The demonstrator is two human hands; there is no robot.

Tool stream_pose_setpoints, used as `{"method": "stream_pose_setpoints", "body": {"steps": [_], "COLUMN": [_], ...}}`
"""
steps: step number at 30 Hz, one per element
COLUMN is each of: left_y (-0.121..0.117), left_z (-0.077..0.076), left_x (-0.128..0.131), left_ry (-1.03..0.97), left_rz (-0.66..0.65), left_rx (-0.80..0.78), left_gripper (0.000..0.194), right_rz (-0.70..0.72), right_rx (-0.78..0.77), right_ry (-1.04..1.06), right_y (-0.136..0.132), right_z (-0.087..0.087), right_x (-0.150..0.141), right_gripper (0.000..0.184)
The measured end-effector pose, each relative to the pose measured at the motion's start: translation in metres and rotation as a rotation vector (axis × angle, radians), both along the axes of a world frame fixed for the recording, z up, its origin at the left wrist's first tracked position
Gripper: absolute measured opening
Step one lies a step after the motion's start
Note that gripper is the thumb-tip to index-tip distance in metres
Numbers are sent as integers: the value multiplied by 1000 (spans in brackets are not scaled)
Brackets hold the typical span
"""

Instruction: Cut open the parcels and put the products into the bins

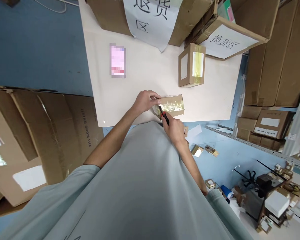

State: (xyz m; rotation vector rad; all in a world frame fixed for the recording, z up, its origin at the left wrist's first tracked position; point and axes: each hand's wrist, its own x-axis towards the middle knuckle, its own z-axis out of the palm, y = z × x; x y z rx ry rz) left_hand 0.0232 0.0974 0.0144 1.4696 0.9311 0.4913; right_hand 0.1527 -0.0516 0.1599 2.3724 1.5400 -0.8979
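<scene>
1. L hand (pixel 146 100): fingers drawn in narrow, gripping the L end of the small taped carton (pixel 175 100), prob. to stop it sliding under the blade.
2. R hand (pixel 174 128): closed round a black-and-red utility knife (pixel 166 117), tip at the carton's L end, v. near the L fingers; exact blade contact can't be told.
3. Small carton lies flat by the worktop's (pixel 150 66) front edge, approx. midway between L & R edges, prob. for easy reach w/ both hands. Shiny tape runs along its top; contents hidden.
4. Upright carton (pixel 190 66) stands toward the rear R corner, w/ labels & yellowish tape on its sides; looks closed, contents n/a. Prob. parked there to free the front.
5. Open carton (pixel 255 16), rear R corner: green-and-pink pack (pixel 227 10) inside. Its paper sign (pixel 224 41) reads 换货区 (exchange area), so prob. a sorting bin.
6. Big carton (pixel 112 16), rear edge, w/ hanging sheet (pixel 152 23) marked 退货区 (returns area); inside not visible.
7. Pink rectangular item (pixel 117 61), toward rear L corner: pixelated, can't ID.
</scene>
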Motion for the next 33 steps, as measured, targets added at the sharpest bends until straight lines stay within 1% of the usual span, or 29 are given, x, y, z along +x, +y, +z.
{"method": "stream_pose_setpoints", "body": {"steps": [3,6,11,14,16,19,22,25,28,33], "left_y": [-1,-2,-1,-2,-4,-9,-11,-10,-8,-12], "left_z": [-3,-3,-4,-5,-4,0,8,15,19,21], "left_x": [1,1,0,0,1,3,3,2,2,4], "left_ry": [-10,0,-9,-8,6,33,71,100,121,126], "left_rz": [7,-1,27,60,81,121,113,89,98,143], "left_rx": [4,16,11,-7,-7,-3,-13,-24,-20,1], "left_gripper": [22,23,27,24,21,16,15,15,15,14], "right_rz": [-6,-4,4,1,5,29,50,53,65,75], "right_rx": [-14,-44,-90,-150,-178,-209,-251,-268,-258,-275], "right_ry": [-43,-71,-96,-112,-120,-140,-162,-175,-176,-179], "right_y": [2,5,21,29,27,17,11,15,22,13], "right_z": [0,2,6,9,12,17,18,15,9,10], "right_x": [-6,-12,-23,-29,-32,-36,-38,-38,-39,-39], "right_gripper": [47,47,47,47,46,46,48,45,43,43]}}
